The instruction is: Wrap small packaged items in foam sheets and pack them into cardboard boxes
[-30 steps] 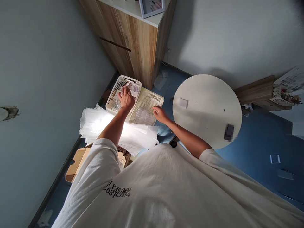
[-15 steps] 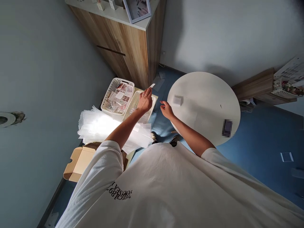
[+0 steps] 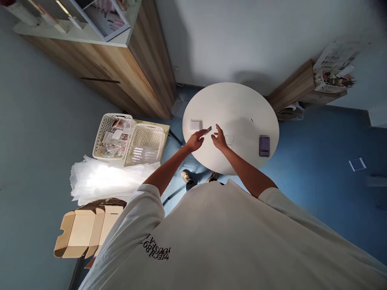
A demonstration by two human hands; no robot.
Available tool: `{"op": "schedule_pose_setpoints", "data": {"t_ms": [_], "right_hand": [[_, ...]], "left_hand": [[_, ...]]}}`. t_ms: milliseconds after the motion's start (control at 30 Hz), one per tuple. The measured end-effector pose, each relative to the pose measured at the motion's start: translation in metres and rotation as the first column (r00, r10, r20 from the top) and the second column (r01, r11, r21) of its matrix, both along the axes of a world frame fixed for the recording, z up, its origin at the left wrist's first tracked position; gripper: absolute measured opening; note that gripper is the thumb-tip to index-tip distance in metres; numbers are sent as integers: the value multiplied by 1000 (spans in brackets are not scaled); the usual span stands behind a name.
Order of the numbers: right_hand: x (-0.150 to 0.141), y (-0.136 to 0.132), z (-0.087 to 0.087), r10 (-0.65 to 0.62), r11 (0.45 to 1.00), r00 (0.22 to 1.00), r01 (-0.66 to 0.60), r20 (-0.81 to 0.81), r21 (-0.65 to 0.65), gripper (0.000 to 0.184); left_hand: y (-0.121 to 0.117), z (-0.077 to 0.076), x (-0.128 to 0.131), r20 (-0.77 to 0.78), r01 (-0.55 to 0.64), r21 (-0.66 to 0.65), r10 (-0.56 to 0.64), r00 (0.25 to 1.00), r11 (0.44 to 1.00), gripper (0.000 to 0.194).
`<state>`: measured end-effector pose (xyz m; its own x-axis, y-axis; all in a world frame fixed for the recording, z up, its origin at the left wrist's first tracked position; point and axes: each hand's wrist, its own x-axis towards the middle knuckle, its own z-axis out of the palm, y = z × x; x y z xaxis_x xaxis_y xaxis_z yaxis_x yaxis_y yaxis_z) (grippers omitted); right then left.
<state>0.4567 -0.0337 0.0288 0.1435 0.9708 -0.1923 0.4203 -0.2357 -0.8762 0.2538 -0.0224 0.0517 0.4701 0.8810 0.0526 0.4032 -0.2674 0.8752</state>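
Over the round white table [image 3: 211, 94], my left hand [image 3: 194, 141] is closed on a small flat packet [image 3: 209, 129] with a dark pattern and a pale edge; what kind it is I cannot make out. Just to its right is my right hand [image 3: 219, 139], fingers apart and holding nothing, a short gap from the packet. Beside that hand a small clear plastic piece [image 3: 230, 141] lies on the tabletop. Behind my left hand sits a low white stack or box [image 3: 196, 125].
A blurred-out dark device [image 3: 264, 146] and a tiny dark sliver [image 3: 252, 120] lie on the table. To the left stand a basket of packets [image 3: 98, 139] and a basket with clear plastic pieces [image 3: 145, 131], white sheets [image 3: 102, 177], an open cardboard box [image 3: 83, 228] and a wooden cabinet [image 3: 151, 68].
My left hand has come from above the baskets to the table, bringing the small packet. My right hand is now over the table near it. The view has swung right.
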Motion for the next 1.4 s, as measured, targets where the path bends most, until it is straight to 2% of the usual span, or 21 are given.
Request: {"op": "schedule_pose_setpoints", "data": {"t_ms": [67,133,267,367,500,633,767,1000,1167,1400], "right_hand": [[29,-6,-2,-14,1000,1000,14,-21,-12,70],[56,-13,-6,-25,999,999,24,-46,-22,57],[103,-28,-15,-86,995,993,82,-78,-56,28],[129,-41,-22,-118,987,989,106,-87,-123,14],[148,-56,-34,-160,968,983,138,-90,-207,11],[157,-68,-47,-213,940,977,206,6,-270,11],[159,-79,-58,-227,919,973,225,34,-325,14],[146,-85,-76,-203,897,977,212,66,-387,18],[138,-84,-85,-172,897,979,200,105,-394,20],[138,-85,-83,-163,898,982,188,95,-398,26]], "left_hand": [[0,-4,27,72,51,-64,-47,996,997,47],[1,-7,53,121,71,-144,-54,991,987,45],[-1,-15,101,150,17,-321,33,988,947,46],[-7,-27,133,184,-13,-458,109,977,889,55],[-21,-46,162,187,-70,-596,223,957,800,70],[-36,-64,168,22,-220,-639,304,952,737,77],[-47,-80,162,-128,-312,-652,306,943,691,79],[-56,-101,158,-169,-316,-705,282,944,635,74],[-58,-103,160,-134,-281,-730,273,953,623,68],[-54,-95,159,-157,-265,-730,222,962,630,63]]}}
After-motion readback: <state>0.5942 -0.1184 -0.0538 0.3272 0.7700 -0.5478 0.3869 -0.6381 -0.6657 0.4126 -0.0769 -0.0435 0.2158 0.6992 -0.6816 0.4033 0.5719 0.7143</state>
